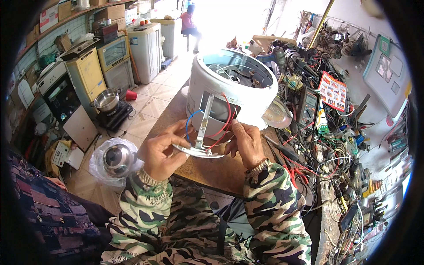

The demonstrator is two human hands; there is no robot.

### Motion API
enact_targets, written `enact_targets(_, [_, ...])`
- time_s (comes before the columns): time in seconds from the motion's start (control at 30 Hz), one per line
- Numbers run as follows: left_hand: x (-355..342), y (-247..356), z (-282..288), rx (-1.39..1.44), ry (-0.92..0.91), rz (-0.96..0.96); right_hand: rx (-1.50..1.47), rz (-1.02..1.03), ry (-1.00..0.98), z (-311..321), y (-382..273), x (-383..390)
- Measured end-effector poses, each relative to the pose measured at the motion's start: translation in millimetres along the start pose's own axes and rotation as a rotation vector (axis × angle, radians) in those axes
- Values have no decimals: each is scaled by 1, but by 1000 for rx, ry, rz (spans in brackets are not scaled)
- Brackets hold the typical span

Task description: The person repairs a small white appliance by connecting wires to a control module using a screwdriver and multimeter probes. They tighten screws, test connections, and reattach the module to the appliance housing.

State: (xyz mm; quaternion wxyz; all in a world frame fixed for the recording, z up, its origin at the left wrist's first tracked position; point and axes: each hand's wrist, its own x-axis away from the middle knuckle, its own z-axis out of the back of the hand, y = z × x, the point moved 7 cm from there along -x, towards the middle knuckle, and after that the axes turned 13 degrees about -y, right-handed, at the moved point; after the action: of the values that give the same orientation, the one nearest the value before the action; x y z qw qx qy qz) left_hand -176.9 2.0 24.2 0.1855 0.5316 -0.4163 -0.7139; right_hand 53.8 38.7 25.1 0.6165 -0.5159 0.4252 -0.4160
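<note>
My left hand (pixel 165 148) grips the edge of a curved white panel (pixel 201 152) between thumb and fingers. A narrow metal bracket (pixel 205 117) stands up from the panel's back. A blue wire (pixel 188 119) and red wires (pixel 230 115) run from the panel to the cut-out in a white, round appliance body (pixel 258 106), which looks like a rice cooker. My right hand (pixel 247 143) is closed in a pinch beside the panel's right end, with thin wires at its fingertips. Exactly what lies between those fingers is partly hidden. The cooker body stands open-topped on the brown table (pixel 176 119).
Tangled wires, tools and a multimeter (pixel 308 108) crowd the bench at right. On the left floor are a steel pot (pixel 106 100) on a black cooker and a bagged metal lid (pixel 115 159). Another person in patterned clothing (pixel 48 212) is close at left; one more sits far back.
</note>
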Motion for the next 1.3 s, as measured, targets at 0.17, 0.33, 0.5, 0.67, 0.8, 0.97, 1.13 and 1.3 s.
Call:
enact_targets(0.17, [-10, -15, -6, 4, -51, 51, 86, -35, 23, 4, -5, -5])
enact_targets(0.33, [-4, -19, -6, -182, -70, 95, 63, -35, 10, 6, 1, -5])
enact_targets(0.5, [-10, -20, -2, -187, -56, 88, -24, -39, -2, 2, 3, -5])
enact_targets(0.67, [-22, -21, -1, -197, -77, 77, 204, -53, 81, 8, -6, 1])
enact_targets(0.8, [-23, -22, 1, -179, -61, 62, 699, -76, 271, 20, -26, 19])
enact_targets(0.97, [-22, -25, 1, -231, -54, 50, 560, 159, 406, 15, -62, 33])
enact_targets(1.13, [-22, -25, 1, -166, -35, 59, 636, 164, 360, 5, -66, 22])
enact_targets(1.3, [-21, -25, 7, -270, -47, 96, 464, 269, 328, 3, -54, 11])
